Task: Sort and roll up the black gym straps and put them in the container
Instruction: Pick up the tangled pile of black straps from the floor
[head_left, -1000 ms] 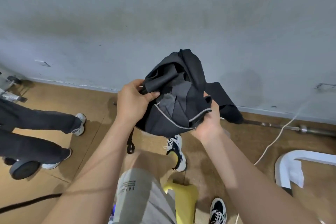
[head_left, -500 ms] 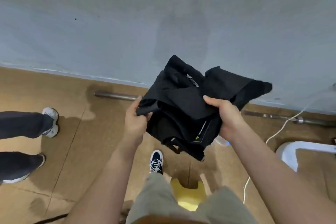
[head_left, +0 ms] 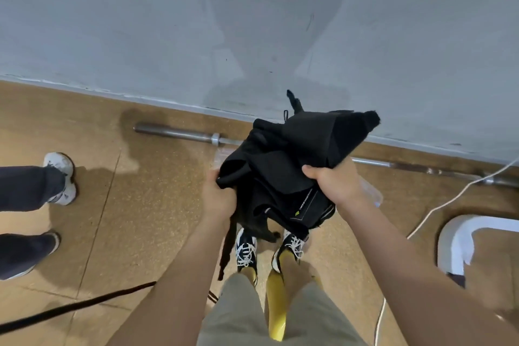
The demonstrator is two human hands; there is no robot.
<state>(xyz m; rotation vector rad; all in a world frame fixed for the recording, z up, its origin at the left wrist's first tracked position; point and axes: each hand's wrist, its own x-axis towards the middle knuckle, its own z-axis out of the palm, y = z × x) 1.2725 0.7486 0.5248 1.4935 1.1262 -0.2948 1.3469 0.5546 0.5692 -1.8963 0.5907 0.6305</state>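
The crumpled bundle of black fabric gym straps (head_left: 280,160) is held up in the air, wadded between both hands. The left hand (head_left: 217,199) pinches a folded edge at its near-left corner, while the right hand (head_left: 334,185) is clenched on the right side, thumb over the top. The bulk sits between the two grips and rises away from them, with no clear long axis. One loose black strap tail (head_left: 228,247) hangs straight down just below the left grip, so the left hand is nearer. I'd judge that tail the end to draw out first. Beyond the bundle, a long steel barbell (head_left: 179,133) lies on the floor. I can't pick out a container.
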